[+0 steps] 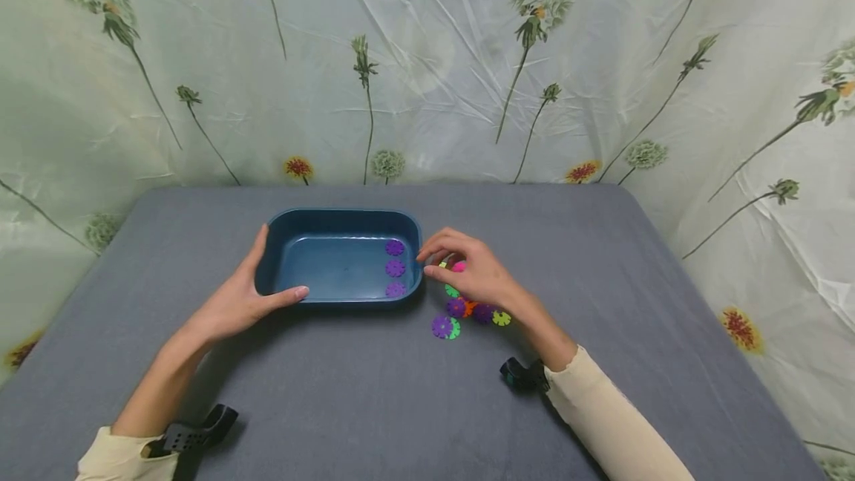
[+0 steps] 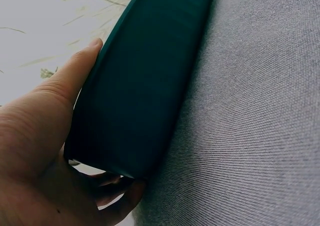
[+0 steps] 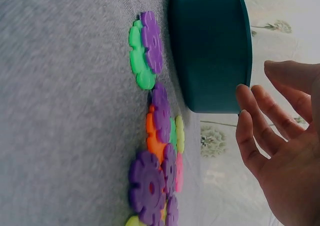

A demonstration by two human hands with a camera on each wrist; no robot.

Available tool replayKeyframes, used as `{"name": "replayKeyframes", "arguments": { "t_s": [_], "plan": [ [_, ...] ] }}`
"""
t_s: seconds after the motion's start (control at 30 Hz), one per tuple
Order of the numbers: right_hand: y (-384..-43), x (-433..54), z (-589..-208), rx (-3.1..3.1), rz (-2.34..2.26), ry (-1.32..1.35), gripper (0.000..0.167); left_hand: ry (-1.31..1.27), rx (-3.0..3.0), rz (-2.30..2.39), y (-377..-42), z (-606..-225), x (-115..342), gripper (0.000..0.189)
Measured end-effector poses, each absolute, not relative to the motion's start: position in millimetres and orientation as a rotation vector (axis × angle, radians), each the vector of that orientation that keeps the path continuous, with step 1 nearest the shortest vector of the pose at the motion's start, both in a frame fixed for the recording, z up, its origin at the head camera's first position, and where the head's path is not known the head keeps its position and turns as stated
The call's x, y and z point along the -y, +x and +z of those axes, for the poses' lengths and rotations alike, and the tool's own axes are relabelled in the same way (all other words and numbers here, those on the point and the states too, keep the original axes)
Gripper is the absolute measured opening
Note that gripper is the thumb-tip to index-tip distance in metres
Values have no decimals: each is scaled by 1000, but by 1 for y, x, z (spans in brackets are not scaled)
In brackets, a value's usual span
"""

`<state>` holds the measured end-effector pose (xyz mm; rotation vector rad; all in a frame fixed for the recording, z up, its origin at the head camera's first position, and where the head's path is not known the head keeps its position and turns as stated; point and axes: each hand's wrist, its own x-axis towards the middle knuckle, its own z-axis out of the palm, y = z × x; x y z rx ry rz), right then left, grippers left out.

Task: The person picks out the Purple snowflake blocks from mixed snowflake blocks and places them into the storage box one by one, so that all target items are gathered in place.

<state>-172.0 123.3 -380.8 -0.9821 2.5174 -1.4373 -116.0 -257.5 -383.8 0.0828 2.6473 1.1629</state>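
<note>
A blue rectangular plastic bin [image 1: 314, 301] lies on the table, with three purple flower-shaped discs [image 1: 395, 269] in a column along its right inner side. My left hand [image 1: 230, 301] grips the bin's left end, thumb along the near rim and fingers round the end wall, as the left wrist view shows. At the right rim is my right hand [image 1: 470, 266], its fingers loosely bent and nothing between thumb and fingertips. Under and beside that hand, a loose pile of flower-shaped discs [image 3: 147, 186] in purple, green, orange, yellow and pink lies on the cloth.
A grey cloth [image 1: 374, 392] covers the table. Behind it hangs a pale curtain [image 1: 427, 80] printed with dandelions. Both wrists wear black camera mounts, the left one [image 1: 200, 433] low over the cloth and the right one [image 1: 524, 375] close to the discs.
</note>
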Motion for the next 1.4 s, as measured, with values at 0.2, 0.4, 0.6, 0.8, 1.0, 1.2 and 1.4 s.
{"name": "replayKeyframes", "arguments": {
  "t_s": [0.2,0.4,0.6,0.8,1.0,1.2,1.4],
  "plan": [
    [-171,-131,-382,-2547,-1409,-945,15,83,-2651,1157,-116,-384,259,128],
    [-170,-141,-386,-2569,-1367,-893,18,86,-2646,1160,-115,-383,259,128],
    [-167,-152,-390,-2572,-1338,-865,21,89,-2661,1150,-118,-381,257,128],
    [-165,-157,-392,-2586,-1285,-847,22,96,-2662,1133,-117,-382,259,127],
    [-164,-161,-395,-2577,-1264,-833,22,101,-2666,1153,-116,-382,260,128],
    [-162,-167,-394,-2578,-1231,-811,25,106,-2674,1139,-115,-384,259,128],
    [-162,-172,-395,-2585,-1196,-798,28,94,-2672,1139,-113,-383,258,128]
  ]
}}
